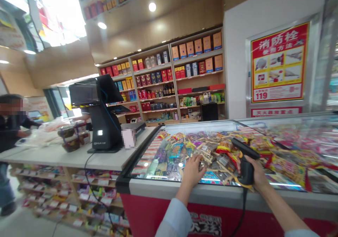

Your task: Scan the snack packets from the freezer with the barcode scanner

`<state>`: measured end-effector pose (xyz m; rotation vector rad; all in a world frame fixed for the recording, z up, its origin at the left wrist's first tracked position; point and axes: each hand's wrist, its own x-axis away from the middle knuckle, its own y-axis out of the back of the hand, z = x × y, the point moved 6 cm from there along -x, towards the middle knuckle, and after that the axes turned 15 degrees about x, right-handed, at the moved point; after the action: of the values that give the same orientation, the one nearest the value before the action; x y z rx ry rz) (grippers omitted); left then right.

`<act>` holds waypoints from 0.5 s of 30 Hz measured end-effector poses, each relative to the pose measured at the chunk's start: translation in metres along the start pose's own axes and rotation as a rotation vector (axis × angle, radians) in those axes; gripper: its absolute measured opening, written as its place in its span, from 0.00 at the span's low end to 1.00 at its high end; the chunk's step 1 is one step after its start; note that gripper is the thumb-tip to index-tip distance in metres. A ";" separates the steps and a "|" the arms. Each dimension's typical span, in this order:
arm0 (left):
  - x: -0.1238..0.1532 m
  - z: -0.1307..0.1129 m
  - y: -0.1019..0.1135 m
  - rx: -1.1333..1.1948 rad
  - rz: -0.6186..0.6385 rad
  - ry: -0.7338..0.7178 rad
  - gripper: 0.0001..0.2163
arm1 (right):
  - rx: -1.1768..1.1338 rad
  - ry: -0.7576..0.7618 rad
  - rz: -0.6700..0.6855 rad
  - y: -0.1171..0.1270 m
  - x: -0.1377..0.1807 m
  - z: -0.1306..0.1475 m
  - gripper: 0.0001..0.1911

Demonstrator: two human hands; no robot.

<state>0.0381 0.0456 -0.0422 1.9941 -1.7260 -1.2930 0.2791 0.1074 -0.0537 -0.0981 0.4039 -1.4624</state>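
Note:
My right hand (255, 175) is wrapped round the grip of a black barcode scanner (245, 149), whose head points left over the packets and whose cord hangs down the front of the chest freezer (190, 192). To its left, my left hand (193, 170) reaches over the freezer's glass top. Its thumb and fingers curl round the side of a small snack packet (202, 164) with a dark, shiny wrapper. Many loose snack packets (225, 146) in yellow, red, brown and purple lie in a pile around both hands.
On the left counter (111, 159) stand a point-of-sale terminal (102, 121), stacked clear food tubs (74, 135) and plastic bags (47, 129). Another person (10, 131) stands at the far left. Behind are shelves (153, 68) of boxed goods. A red fire-hydrant sign (280, 64) hangs on the right wall.

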 end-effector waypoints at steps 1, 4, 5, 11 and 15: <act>0.000 0.001 -0.001 0.007 0.007 0.007 0.24 | 0.005 -0.005 -0.001 0.001 0.001 -0.001 0.20; 0.002 0.003 -0.003 0.011 0.028 0.020 0.27 | 0.040 -0.030 -0.026 0.005 0.002 -0.006 0.20; 0.003 0.002 -0.004 0.011 0.035 0.019 0.28 | 0.053 -0.044 -0.038 0.007 0.002 -0.009 0.19; 0.007 0.000 -0.005 0.026 0.038 0.039 0.29 | 0.045 -0.120 -0.058 0.017 0.003 -0.022 0.19; 0.006 -0.004 0.000 0.019 0.006 0.041 0.24 | 0.012 -0.078 -0.028 0.015 0.002 -0.018 0.19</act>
<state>0.0407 0.0390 -0.0431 2.0094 -1.7312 -1.2291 0.2875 0.1101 -0.0750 -0.1515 0.3314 -1.4840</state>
